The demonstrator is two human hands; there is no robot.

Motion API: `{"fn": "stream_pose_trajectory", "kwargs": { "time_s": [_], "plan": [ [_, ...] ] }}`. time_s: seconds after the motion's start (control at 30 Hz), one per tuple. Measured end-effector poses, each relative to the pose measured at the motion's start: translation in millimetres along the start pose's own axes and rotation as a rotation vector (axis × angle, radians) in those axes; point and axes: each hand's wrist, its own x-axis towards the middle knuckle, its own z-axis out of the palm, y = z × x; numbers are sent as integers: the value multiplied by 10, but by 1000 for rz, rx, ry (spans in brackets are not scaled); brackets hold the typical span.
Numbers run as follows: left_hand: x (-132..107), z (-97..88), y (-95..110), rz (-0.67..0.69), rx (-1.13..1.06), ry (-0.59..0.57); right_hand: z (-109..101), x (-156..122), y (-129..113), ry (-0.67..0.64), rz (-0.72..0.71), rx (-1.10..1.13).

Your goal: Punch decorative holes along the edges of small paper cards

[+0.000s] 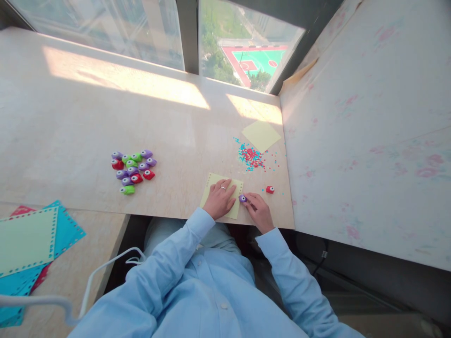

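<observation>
A pale yellow sheet of paper (232,212) lies near the table's front edge, with small holes along its top and right edges. My left hand (219,199) rests on the sheet with its fingers stretched out, a ring on one of them. At the sheet's right edge, my right hand (260,212) grips a small purple craft punch (243,198). The fingers partly cover the punch, so I cannot tell whether it is pressed down. To the right of that hand sits a red craft punch (269,189).
Red and blue paper bits (251,157) are scattered beyond my hands, beside more yellow paper (261,135). Several purple, green and red punches (132,171) cluster at left. Hole-edged coloured sheets (28,239) lie lower left, near a white cable (91,281). A wall (366,141) bounds the right.
</observation>
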Motion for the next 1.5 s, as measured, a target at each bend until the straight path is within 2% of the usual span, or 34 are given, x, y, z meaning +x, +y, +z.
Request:
{"fn": "stream_pose_trajectory", "kwargs": {
  "time_s": [0.23, 0.63, 1.03, 1.2, 1.5],
  "plan": [
    [14, 49, -72, 8, -8, 10, 16, 18, 95, 1, -29, -9],
    [1, 100, 35, -75, 42, 68, -3, -42, 61, 1, -67, -51],
    [-11, 49, 46, -85, 14, 20, -46, -101, 0, -53, -43, -14],
    [-20, 56, 38, -78, -3, 25, -32, -169, 1, -31, -51, -29],
    [-15, 39, 10, -103, -63, 27, -4, -127, -51, -30, -37, -14]
  ]
}}
